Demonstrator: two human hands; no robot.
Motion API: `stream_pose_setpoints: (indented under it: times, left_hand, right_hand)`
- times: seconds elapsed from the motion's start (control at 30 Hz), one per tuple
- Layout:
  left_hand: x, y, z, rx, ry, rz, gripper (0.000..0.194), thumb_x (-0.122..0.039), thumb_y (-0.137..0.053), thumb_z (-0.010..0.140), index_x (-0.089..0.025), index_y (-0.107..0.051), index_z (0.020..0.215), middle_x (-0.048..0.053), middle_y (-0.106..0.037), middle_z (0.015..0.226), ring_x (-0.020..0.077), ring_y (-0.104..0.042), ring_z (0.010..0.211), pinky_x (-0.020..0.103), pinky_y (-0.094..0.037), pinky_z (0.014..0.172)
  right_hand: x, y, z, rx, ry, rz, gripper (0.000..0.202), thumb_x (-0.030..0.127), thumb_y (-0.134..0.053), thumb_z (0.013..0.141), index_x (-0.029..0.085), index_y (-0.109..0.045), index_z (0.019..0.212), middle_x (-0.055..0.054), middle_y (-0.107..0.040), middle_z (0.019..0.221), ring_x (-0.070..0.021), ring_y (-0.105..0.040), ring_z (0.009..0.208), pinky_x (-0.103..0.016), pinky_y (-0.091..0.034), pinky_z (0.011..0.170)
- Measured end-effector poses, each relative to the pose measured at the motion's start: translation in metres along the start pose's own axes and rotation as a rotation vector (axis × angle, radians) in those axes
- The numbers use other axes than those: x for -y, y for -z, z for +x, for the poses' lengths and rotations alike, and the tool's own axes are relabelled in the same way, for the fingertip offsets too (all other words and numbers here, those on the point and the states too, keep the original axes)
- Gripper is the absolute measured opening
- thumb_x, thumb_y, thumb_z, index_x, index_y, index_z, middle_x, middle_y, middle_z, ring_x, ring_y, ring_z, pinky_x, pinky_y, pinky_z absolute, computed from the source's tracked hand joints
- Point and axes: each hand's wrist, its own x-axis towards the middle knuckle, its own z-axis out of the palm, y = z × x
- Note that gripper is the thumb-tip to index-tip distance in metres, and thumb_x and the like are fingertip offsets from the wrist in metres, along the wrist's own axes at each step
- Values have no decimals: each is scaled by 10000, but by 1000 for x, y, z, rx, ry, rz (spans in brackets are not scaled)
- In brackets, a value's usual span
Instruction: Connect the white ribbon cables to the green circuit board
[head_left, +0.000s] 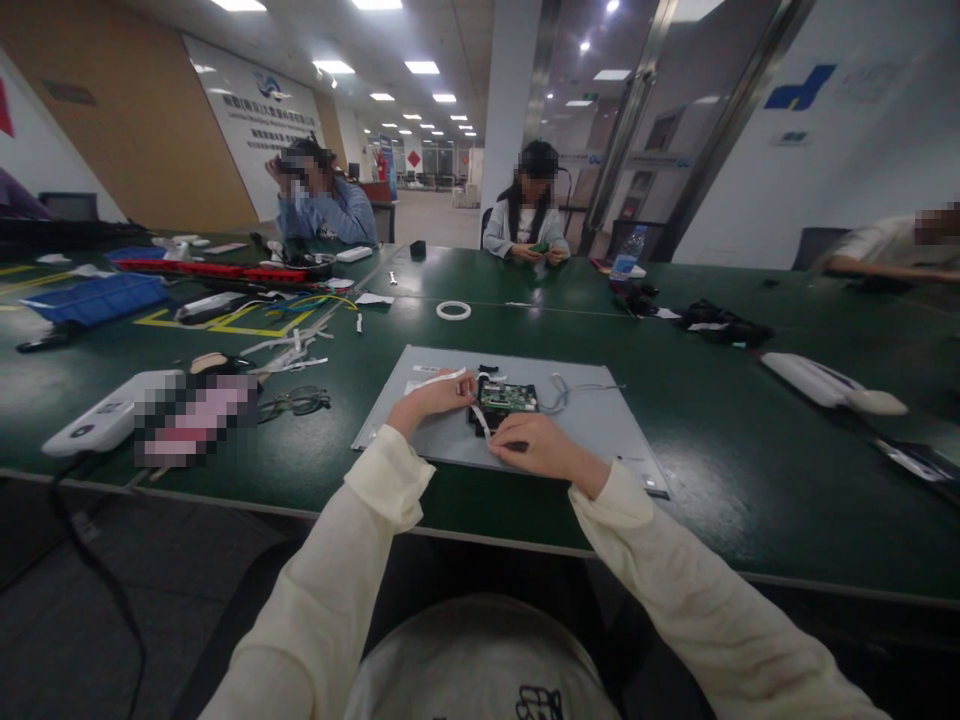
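Just left of the board (516, 398), a white strip (482, 421) slants down to our right hand (534, 446), whose fingers pinch its lower end. Our left hand (441, 395) sits at the board's upper left with its fingers bent; we cannot tell whether they grip the strip. The board lies on the grey panel (592, 435), which rests on the tabletop (750, 460), and a cable (596, 387) lies on the panel to the board's right.

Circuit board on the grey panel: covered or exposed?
Exposed: the circuit board shows its green face and mounted components, with no lid over them. Whether it's powered, I cannot tell.
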Motion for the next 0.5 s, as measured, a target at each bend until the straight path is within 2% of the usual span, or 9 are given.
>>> stream_pose_setpoints:
  times: [0.17, 0.3, 0.5]
  left_hand:
    - [3, -1, 1, -22, -3, 25, 95, -212, -545, 732, -208, -533, 826, -23, -540, 669, 131, -496, 636, 235, -344, 634]
    - [2, 0, 1, 33, -12, 18, 44, -218, -515, 752, -194, -536, 782, -22, -554, 702, 126, -508, 679, 226, -366, 674]
    - [0, 1, 0, 97, -1, -24, 125, -282, -562, 742, -165, -577, 783, -9, -583, 727, 127, -535, 698, 225, -400, 689]
  right_hand:
    - [0, 1, 1, 4, -27, 31, 171, 232, -545, 820, 161, -691, 766, -41, -659, 778, -115, -600, 716, -222, -454, 683]
    - [0, 2, 1, 21, -35, 45, 179, 226, -536, 821, 160, -688, 756, -50, -656, 774, -120, -599, 716, -221, -446, 685]
    - [-2, 0, 1, 30, -51, 60, 175, 236, -534, 821, 169, -685, 766, -43, -654, 800, -121, -596, 725, -226, -444, 697]
